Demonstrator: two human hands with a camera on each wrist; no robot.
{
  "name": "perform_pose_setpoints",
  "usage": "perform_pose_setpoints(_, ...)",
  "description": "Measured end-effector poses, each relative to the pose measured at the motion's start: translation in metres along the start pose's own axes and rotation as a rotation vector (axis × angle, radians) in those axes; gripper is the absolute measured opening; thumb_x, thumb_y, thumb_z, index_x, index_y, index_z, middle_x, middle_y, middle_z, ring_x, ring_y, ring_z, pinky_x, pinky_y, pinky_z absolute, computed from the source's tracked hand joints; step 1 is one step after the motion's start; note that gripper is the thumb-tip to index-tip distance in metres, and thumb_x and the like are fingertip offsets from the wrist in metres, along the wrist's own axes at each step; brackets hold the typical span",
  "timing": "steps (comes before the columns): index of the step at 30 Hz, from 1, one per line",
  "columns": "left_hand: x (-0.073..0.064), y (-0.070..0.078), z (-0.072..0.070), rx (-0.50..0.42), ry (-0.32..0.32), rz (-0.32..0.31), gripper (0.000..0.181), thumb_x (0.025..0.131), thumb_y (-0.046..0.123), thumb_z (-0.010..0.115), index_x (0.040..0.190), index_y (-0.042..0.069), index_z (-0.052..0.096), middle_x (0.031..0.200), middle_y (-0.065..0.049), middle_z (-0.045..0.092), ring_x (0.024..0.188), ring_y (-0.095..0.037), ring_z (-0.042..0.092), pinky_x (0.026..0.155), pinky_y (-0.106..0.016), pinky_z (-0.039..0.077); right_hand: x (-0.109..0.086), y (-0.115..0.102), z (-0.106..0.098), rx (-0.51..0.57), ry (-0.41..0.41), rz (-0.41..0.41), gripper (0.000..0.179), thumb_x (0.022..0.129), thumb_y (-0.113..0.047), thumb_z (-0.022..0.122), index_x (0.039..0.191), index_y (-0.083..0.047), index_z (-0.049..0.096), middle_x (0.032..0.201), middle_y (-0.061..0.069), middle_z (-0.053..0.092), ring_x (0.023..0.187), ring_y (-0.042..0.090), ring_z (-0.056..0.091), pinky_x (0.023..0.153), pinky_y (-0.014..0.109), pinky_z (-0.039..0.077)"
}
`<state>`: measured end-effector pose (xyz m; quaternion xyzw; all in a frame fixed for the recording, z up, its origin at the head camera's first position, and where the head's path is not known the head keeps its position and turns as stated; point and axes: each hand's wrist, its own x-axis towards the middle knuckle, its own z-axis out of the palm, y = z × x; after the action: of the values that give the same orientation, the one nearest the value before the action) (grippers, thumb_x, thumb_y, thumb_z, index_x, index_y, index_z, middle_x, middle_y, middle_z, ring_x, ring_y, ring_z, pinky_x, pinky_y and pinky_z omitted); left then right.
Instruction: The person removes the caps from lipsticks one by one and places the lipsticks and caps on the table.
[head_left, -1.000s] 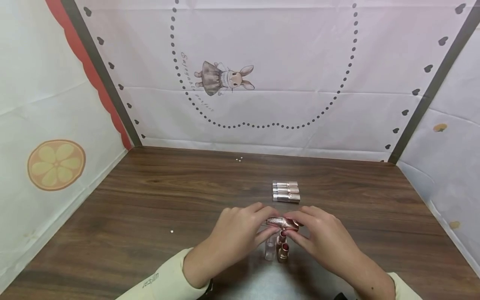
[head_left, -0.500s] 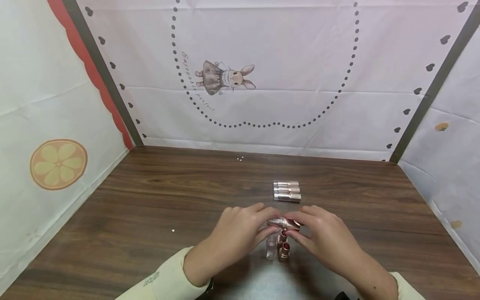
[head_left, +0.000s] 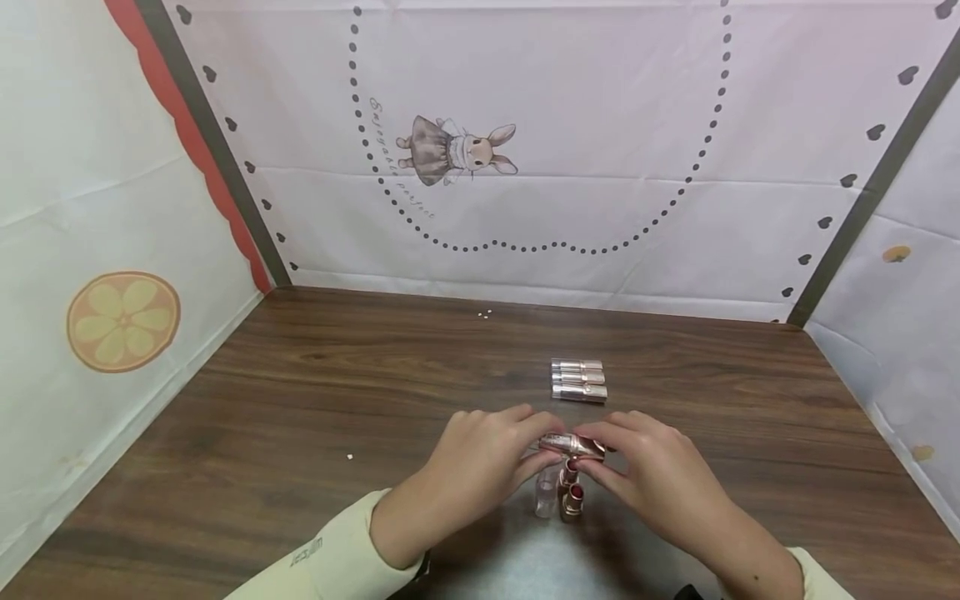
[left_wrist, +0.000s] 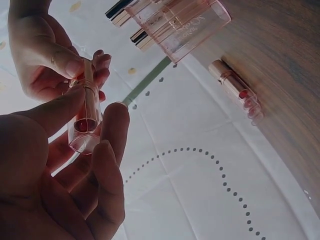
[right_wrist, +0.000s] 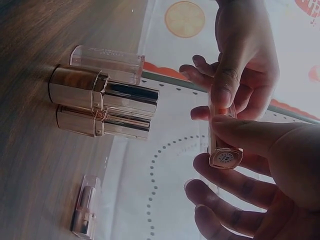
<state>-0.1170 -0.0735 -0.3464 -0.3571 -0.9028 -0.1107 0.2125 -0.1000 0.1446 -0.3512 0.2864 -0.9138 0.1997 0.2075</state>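
Lipstick (head_left: 572, 445), shiny rose-gold, seemingly clear-capped

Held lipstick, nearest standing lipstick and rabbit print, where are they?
Held lipstick (head_left: 572, 445), head view: middle of its length.
Nearest standing lipstick (head_left: 572, 505), head view: metallic body.
Rabbit print (head_left: 456, 153), head view: middle of the body.

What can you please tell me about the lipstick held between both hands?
The lipstick looks metallic rose-gold, with a clear, plastic-looking cap around its tube and a round printed label on its base. It is held sideways above the table, the left hand pinching its cap end, the right hand its base end.
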Motion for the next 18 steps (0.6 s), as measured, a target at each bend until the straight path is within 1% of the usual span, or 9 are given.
perform_pose_setpoints(7, -0.0015, -0.0005, -0.0026, -0.008, -0.016, -0.006, 0.026, 0.091, 0.047, 0.068, 0.111, 0.03, 0.071, 0.085, 0.013, 0.069, 0.058, -0.01, 0.063, 0.045, -0.026, 0.038, 0.0001, -0.0021, -0.0003, 0.023, -0.008, 0.008, 0.03, 0.077, -0.023, 0.087, 0.104, -0.025, 0.076, 0.09, -0.015, 0.07, 0.077, 0.0, 0.06, 0.062, 0.022, 0.048)
perform_pose_setpoints(14, -0.0009, 0.0007, -0.0032, -0.038, -0.026, 0.005, 0.026, 0.091, 0.044, 0.068, 0.112, 0.03, 0.072, 0.084, 0.013, 0.068, 0.054, -0.004, 0.056, 0.044, -0.02, 0.033, -0.0023, 0.0, -0.0014, 0.024, 0.03, -0.024, 0.032, 0.073, -0.022, 0.088, 0.103, -0.026, 0.077, 0.089, -0.016, 0.069, 0.077, 0.0, 0.06, 0.062, 0.022, 0.048)
perform_pose_setpoints(18, -0.0019, 0.0017, -0.0042, -0.049, -0.041, 0.002, 0.025, 0.092, 0.044, 0.068, 0.112, 0.031, 0.071, 0.083, 0.014, 0.066, 0.054, -0.002, 0.054, 0.044, -0.019, 0.033, -0.0031, 0.0013, -0.0012, 0.017, 0.046, -0.051, 0.034, 0.073, -0.023, 0.089, 0.104, -0.026, 0.077, 0.089, -0.017, 0.07, 0.077, 0.0, 0.06, 0.062, 0.023, 0.048)
